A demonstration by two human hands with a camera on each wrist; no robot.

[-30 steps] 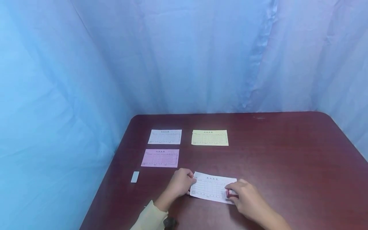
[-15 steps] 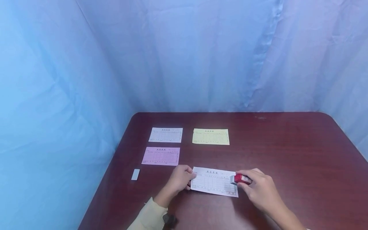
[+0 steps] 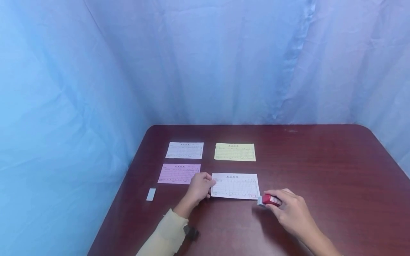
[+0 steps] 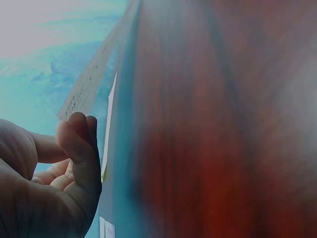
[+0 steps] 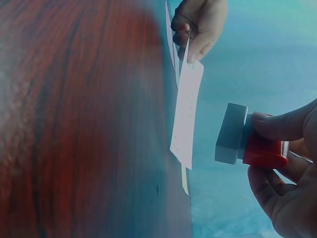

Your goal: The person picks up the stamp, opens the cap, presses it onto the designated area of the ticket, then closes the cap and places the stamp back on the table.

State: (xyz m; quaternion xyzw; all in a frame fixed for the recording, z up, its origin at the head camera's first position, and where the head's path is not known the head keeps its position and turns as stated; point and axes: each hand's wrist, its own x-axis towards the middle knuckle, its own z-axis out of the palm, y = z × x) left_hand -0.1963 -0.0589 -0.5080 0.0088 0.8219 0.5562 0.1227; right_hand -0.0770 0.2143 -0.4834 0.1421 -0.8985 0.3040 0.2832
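My left hand (image 3: pixel 199 187) pinches the left edge of a white printed form (image 3: pixel 235 186) between thumb and fingers. In the left wrist view the form (image 4: pixel 89 87) is raised off the table. A reddish rectangular mark shows at its lower right corner. My right hand (image 3: pixel 293 213) grips a red stamp (image 3: pixel 271 200), whose grey end points left, just below and right of that corner. Seen from the right wrist, the stamp (image 5: pixel 265 146) is in the air, apart from the form, with thumb and fingers around its red body.
Another white form (image 3: pixel 184 150), a yellow form (image 3: pixel 235 152) and a pink form (image 3: pixel 177 174) lie flat on the dark red table (image 3: pixel 320 167). A small pale rectangular piece (image 3: pixel 151 194) lies at the left. Blue curtains (image 3: pixel 224 64) hang behind and beside the table.
The right hand has lifted the stamp off the form and moved right, uncovering the mark. The left hand has then shifted the form away from the person and slightly left.
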